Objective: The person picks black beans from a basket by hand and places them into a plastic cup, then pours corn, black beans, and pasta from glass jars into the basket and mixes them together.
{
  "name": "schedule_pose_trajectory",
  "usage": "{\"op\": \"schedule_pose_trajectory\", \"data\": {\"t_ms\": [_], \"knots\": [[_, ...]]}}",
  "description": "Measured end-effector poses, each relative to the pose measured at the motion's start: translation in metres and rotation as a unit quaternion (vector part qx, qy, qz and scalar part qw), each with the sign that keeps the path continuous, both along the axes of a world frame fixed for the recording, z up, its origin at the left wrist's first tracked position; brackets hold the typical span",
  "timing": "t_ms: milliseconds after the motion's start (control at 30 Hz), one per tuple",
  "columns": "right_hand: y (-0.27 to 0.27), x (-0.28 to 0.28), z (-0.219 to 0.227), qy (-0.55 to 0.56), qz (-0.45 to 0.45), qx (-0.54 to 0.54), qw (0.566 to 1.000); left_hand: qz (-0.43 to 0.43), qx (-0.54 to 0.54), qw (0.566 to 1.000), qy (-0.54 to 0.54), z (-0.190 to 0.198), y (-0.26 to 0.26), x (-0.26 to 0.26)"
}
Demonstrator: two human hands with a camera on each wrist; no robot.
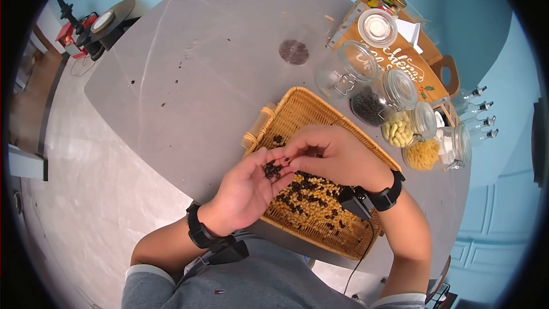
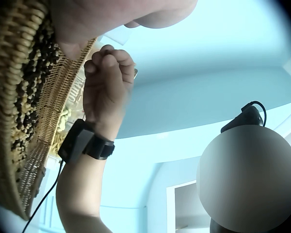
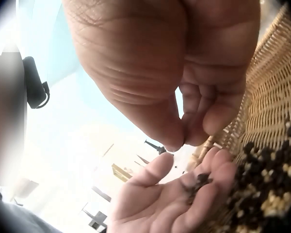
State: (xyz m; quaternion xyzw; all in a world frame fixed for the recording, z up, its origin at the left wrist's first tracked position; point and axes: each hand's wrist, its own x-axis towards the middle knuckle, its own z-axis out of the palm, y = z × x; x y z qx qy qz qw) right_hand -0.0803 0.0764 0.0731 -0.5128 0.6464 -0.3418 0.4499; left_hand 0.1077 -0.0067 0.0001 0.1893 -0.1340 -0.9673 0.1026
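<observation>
Palm up over the near left side of the wicker basket (image 1: pixel 295 96), the left hand (image 1: pixel 246 190) carries several dark beans (image 1: pixel 272 170) on its loosely bent fingers. Thumb and fingertips of the right hand (image 1: pixel 337 154) meet just above them, pinching a small dark bean (image 1: pixel 287 160). The right wrist view shows the right hand (image 3: pixel 150 73) over the left palm (image 3: pixel 160 204) and its dark beans (image 3: pixel 200 182). From the left wrist, the right hand (image 2: pixel 106 87) appears with fingertips together. Yellow and dark kernels (image 1: pixel 320 209) lie mixed in the basket, partly hidden by the hands.
Right of the basket stand glass jars, one with dark beans (image 1: pixel 369 107), others with pale pieces (image 1: pixel 398 130) and yellow pasta (image 1: pixel 421 154). An open-lidded jar (image 1: pixel 337 77) and a wooden crate (image 1: pixel 372 40) are behind. Scattered bits dot the grey table (image 1: pixel 211 80). A cable (image 1: pixel 366 246) hangs from the right wrist.
</observation>
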Motion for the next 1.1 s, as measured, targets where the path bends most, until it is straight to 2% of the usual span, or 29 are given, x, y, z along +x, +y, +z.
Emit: {"op": "schedule_pose_trajectory", "data": {"t_ms": [67, 100, 133, 200, 333, 400, 533, 733, 833, 933, 1000, 1100], "knots": [[-0.003, -0.006, -0.006, 0.109, 0.038, -0.127, 0.985, 0.002, 0.016, 1.0, -0.012, 0.002, 0.001, -0.001], [-0.002, -0.011, -0.011, 0.192, -0.001, -0.135, 0.972, 0.007, 0.031, 0.999, -0.025, 0.003, 0.001, -0.001], [0.001, -0.019, -0.018, 0.192, -0.001, -0.135, 0.972, 0.007, 0.031, 0.999, -0.025, 0.003, 0.001, -0.001], [0.006, -0.033, -0.032, 0.351, 0.037, -0.124, 0.927, 0.009, 0.029, 0.999, -0.021, 0.003, 0.0, 0.001], [0.009, -0.031, -0.044, 0.346, 0.064, -0.109, 0.93, 0.007, 0.01, 1.0, -0.017, -0.003, 0.0, 0.001], [0.008, -0.031, -0.049, 0.372, 0.094, -0.117, 0.916, 0.005, 0.008, 1.0, -0.015, -0.003, 0.001, 0.0], [0.005, -0.031, -0.051, 0.371, 0.099, -0.1, 0.918, 0.01, 0.002, 1.0, -0.023, -0.002, 0.001, 0.0], [0.005, -0.03, -0.048, 0.39, 0.089, -0.094, 0.912, 0.008, 0.0, 1.0, -0.012, -0.003, 0.002, 0.0], [0.003, -0.035, -0.04, 0.33, 0.063, -0.108, 0.936, 0.012, -0.002, 1.0, -0.016, -0.002, 0.002, 0.0], [0.004, -0.039, -0.032, 0.31, 0.005, -0.056, 0.949, 0.008, 0.002, 1.0, -0.004, -0.004, 0.002, 0.0], [0.007, -0.044, -0.036, 0.349, 0.018, -0.133, 0.928, 0.012, 0.001, 1.0, -0.017, -0.003, 0.003, -0.001], [0.012, -0.045, -0.029, 0.367, 0.066, -0.094, 0.923, 0.01, 0.002, 1.0, -0.015, -0.001, 0.002, -0.001]]}}
